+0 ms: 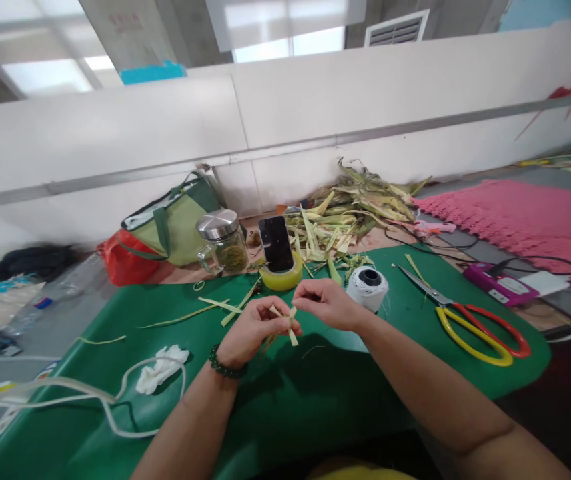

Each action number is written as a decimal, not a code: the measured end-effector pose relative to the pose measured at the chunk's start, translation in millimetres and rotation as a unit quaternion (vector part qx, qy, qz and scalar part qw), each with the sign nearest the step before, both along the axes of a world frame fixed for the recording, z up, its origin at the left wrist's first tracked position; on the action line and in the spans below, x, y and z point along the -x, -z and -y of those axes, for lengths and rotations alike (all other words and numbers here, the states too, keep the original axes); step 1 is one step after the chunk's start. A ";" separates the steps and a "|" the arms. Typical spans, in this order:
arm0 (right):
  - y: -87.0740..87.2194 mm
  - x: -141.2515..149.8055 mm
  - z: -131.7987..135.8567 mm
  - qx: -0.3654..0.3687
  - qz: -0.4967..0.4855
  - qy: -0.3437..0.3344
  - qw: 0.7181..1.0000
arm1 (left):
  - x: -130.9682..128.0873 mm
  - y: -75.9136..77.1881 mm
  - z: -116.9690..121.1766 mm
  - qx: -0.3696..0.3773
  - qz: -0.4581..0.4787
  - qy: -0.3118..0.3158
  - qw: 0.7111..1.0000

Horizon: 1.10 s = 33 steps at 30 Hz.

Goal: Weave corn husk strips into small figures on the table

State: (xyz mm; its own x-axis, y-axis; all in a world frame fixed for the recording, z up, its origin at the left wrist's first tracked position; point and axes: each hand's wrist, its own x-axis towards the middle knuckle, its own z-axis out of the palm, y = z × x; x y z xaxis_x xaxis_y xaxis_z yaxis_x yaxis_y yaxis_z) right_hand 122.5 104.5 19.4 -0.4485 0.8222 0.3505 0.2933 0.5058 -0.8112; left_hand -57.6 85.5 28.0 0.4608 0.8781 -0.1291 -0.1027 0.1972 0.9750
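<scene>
Fingers of the left hand (258, 327) pinch one husk piece (292, 337); right hand (326, 303) at its upper end.
Husk piece held above the table (415, 347), thumb against fingers; right fingertips drawn narrow beside it, grip or mere contact cannot be told. Counted: one spool (367, 285), one pair of scissors (446, 301), one phone (275, 244), one tape roll (282, 278), one lidded jar (224, 245), one bracelet (226, 365) on the left wrist. Husk pile (365, 200) too tangled to count. Left fingers hide part of the husk piece; right wrist covers part of the spool; both forearms cut off by the lower edge.
</scene>
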 end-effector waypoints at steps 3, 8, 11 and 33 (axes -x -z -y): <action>3.4 5.4 4.2 -0.011 0.003 0.016 1.000 | 0.1 -1.2 -1.1 0.024 0.064 -0.069 0.995; 7.2 9.0 6.7 -0.025 0.019 0.026 0.999 | 0.0 2.3 -0.8 0.055 0.066 -0.067 0.994; 8.2 7.8 5.9 -0.028 0.029 0.021 0.999 | -0.6 2.9 1.6 0.046 0.058 -0.072 0.995; -0.5 3.8 12.9 -0.207 0.203 -0.011 0.957 | -2.4 11.0 0.0 -0.181 -0.234 -0.029 0.955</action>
